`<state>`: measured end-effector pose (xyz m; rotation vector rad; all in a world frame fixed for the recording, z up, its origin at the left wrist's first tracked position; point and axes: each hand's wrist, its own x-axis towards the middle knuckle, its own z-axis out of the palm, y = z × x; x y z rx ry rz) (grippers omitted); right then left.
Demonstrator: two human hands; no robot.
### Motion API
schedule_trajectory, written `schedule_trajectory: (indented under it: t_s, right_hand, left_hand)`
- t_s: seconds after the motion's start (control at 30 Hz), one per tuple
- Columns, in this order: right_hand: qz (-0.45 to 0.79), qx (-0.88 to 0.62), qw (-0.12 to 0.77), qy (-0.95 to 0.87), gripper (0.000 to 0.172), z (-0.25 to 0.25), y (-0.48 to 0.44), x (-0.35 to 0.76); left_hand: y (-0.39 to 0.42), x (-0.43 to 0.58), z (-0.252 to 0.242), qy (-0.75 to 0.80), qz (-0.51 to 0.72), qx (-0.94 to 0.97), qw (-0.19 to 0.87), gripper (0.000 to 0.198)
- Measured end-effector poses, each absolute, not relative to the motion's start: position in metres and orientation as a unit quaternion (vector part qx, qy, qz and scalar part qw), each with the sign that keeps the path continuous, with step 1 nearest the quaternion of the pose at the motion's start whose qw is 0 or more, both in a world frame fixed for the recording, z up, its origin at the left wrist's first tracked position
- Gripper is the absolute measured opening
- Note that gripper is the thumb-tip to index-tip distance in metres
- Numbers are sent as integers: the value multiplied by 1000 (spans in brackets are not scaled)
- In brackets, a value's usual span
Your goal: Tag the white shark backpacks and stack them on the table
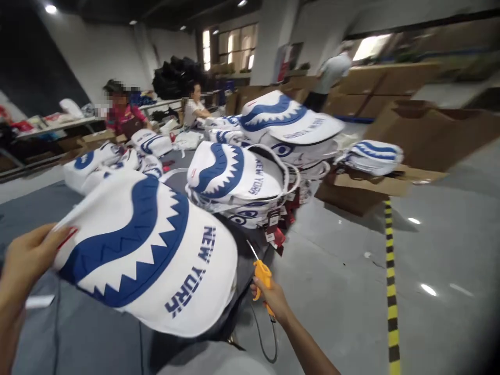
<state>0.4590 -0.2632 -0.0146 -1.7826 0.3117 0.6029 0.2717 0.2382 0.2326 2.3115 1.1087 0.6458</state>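
Note:
My left hand [33, 255] pinches the upper left corner of a white bag [203, 229] with a blue wavy, toothed pattern and the words NEW YORK. The bag lies tilted across the near side of the grey table. In my right hand [271, 297] is an orange air gun [262, 273] with a thin metal nozzle pointing up and left, and a cable hangs below it. The nozzle tip is just right of the bag, apart from it.
More white and blue bags [238, 172] are piled behind, with red tags [277, 237] hanging at the table edge. Right of them stands an open cardboard box [351, 195] holding another bag. Yellow-black tape [391, 291] marks the floor. Several people are in the background.

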Motion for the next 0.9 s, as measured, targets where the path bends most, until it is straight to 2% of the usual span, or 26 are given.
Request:
schedule_trajectory:
  t_s: [0.07,0.23,0.3,0.37,0.4,0.47,0.53,0.63,0.77,0.9]
  right_hand:
    - [308,-785,534,62,41,-31,-238,440]
    - [376,-799,464,-70,38,-57,-207,395]
    - [374,-798,461,-100,39,-60,-215,384]
    - [382,-799,453,-101,39,-62,-225,377]
    - [392,-800,444,-93,40,-62,-228,374]
    - [427,-797,421,-74,40,-64,-224,369]
    - [478,-780,400,-57,40,-69,-204,366]
    - [554,-739,378,-59,35,-81,-155,363]
    - [618,-681,378,-103,35,-87,-101,357]
    - [634,-645,404,-139,46,-61,-107,363]
  left_hand:
    - [232,276,212,427,142,881,148,35]
    - [171,275,103,384,30,894,231,57]
    - [129,246,61,305,-57,913,264,83]
    - [88,209,28,291,-108,924,223,108]
    - [71,192,15,311,-113,923,196,111]
    - [49,167,-5,358,-92,918,142,103]
    - [42,158,-18,381,-60,916,109,84]
    - [51,167,-26,386,-52,912,128,61]
    - [70,179,-13,381,-64,906,175,60]
    - [90,180,40,413,2,887,207,56]
